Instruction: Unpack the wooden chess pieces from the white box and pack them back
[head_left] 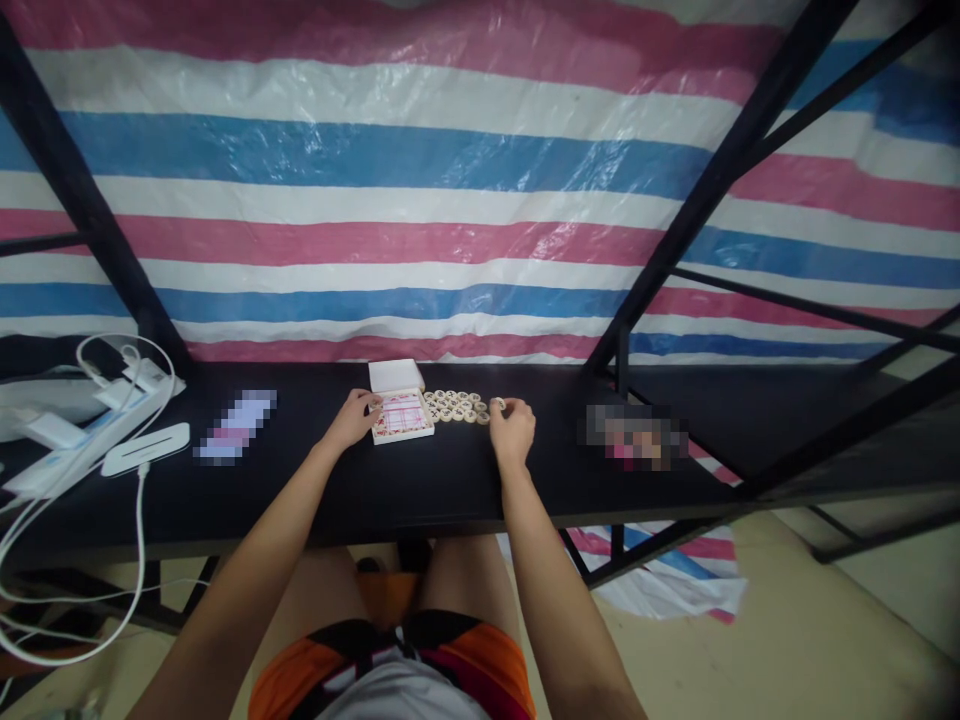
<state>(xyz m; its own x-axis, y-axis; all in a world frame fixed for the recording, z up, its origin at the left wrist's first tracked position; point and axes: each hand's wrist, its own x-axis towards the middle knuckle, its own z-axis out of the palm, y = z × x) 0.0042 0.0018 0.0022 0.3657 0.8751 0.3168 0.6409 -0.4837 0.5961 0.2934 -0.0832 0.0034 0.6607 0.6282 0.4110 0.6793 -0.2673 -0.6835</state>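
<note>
A small white box [405, 435] lies on the black table with its lid [396, 376] folded back. Inside it is a pink-and-white sheet with printed lines [403, 414], which looks like a folded game board. My left hand [352, 418] is at the box's left side, fingers closed over its rim. Right of the box, several round pale Chinese chess pieces [454, 405] with dark characters lie in close rows. At the right end of these rows, my right hand [514, 428] pinches one chess piece [499, 404] between thumb and fingers.
On the left lie a blurred-out phone-like object [235, 428], a white flat device [146, 449] and a power strip [67, 445] with tangled white cables. A blurred-out item [636, 437] sits to the right. Black metal bars [675, 220] and a striped plastic sheet [405, 160] bound the table.
</note>
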